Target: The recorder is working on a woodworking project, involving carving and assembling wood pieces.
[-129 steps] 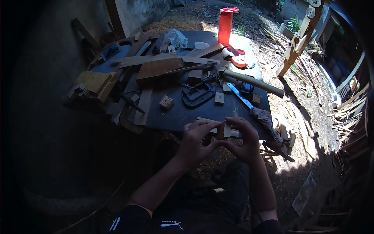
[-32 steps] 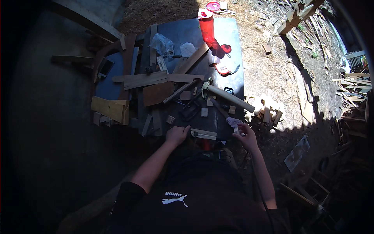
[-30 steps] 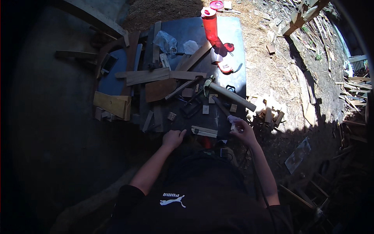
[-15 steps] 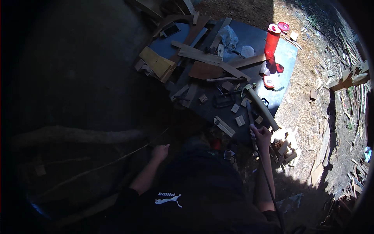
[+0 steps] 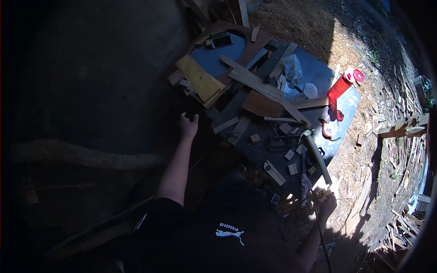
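- A rough woodworking shop, open to the outdoors along its right side.
- Toward 2 o'clock, a cluttered table (image 5: 314,67), partly in shade and partly in sun.
- On it, boards (image 5: 256,83) lie crossed at 1 o'clock; a clamp (image 5: 277,144) and a hammer (image 5: 317,157) lie toward 3 o'clock, and small wood blocks (image 5: 292,169) toward 4.
- Bare ground (image 5: 291,27) beyond, at 1 o'clock, strewn with wood bits.
- A rough timber post (image 5: 403,128) at 3 o'clock.
- Scrap wood (image 5: 400,234) heaped outside at 4 o'clock.
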`<act>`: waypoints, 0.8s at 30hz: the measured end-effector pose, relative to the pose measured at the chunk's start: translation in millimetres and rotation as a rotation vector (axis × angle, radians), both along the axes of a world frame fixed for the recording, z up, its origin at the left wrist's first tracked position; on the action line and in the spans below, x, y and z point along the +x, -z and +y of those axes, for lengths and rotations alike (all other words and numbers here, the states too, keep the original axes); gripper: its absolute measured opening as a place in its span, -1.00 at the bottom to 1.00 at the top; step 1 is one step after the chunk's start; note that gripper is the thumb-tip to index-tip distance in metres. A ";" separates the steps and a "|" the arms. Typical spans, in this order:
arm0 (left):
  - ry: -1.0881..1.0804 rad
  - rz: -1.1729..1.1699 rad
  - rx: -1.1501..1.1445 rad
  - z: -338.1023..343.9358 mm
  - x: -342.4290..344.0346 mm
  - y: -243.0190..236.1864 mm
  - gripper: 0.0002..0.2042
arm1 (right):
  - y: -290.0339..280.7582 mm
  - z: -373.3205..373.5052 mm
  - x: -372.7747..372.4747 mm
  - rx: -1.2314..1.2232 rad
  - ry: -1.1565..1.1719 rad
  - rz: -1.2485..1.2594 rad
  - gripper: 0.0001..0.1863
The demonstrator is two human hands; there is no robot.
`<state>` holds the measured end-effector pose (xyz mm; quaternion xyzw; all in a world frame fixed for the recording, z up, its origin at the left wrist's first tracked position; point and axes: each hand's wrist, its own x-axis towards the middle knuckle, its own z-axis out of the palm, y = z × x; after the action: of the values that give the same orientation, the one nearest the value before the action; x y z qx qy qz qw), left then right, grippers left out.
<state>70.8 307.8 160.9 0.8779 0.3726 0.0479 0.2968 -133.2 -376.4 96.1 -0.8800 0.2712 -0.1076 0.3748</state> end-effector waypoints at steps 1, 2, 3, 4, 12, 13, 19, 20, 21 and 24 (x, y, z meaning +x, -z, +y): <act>-0.021 -0.001 0.042 13.3 23.1 3.3 -0.16 | -21.4 14.0 2.7 0.427 0.224 0.144 -0.66; -0.023 0.000 0.077 20.7 51.7 8.7 -0.03 | -30.1 22.6 -2.6 0.409 0.229 0.143 -0.66; -0.045 0.048 0.066 21.0 79.5 9.1 0.06 | -37.0 31.2 -10.0 0.361 0.192 0.096 -0.65; -0.068 0.097 0.061 24.6 105.0 7.7 0.16 | -42.9 42.4 -14.1 0.318 0.153 0.052 -0.64; -0.216 0.326 0.017 99.5 209.1 35.0 0.07 | -83.3 123.8 -47.0 0.064 -0.155 0.415 -0.74; -0.145 0.328 -0.034 113.5 209.7 43.5 -0.01 | -81.4 129.3 -55.2 0.007 -0.121 0.460 -0.76; 0.033 0.267 0.028 108.7 186.5 53.2 -0.30 | -48.9 130.0 -87.0 -0.083 -0.195 0.692 -0.76; 0.043 0.272 0.025 108.6 181.6 55.3 -0.30 | -46.5 133.0 -84.4 -0.084 -0.193 0.719 -0.76; 0.059 0.273 0.012 115.3 172.9 54.3 -0.34 | -44.9 135.9 -79.3 -0.080 -0.201 0.742 -0.76; 0.148 0.129 -0.030 102.0 151.4 40.4 -0.41 | -37.0 137.4 -67.6 0.058 -0.153 0.608 -0.74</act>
<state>222.2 409.8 120.4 0.8998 0.3256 -0.0367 0.2882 -200.8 -239.0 133.1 -0.8786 0.3067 0.1969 0.3085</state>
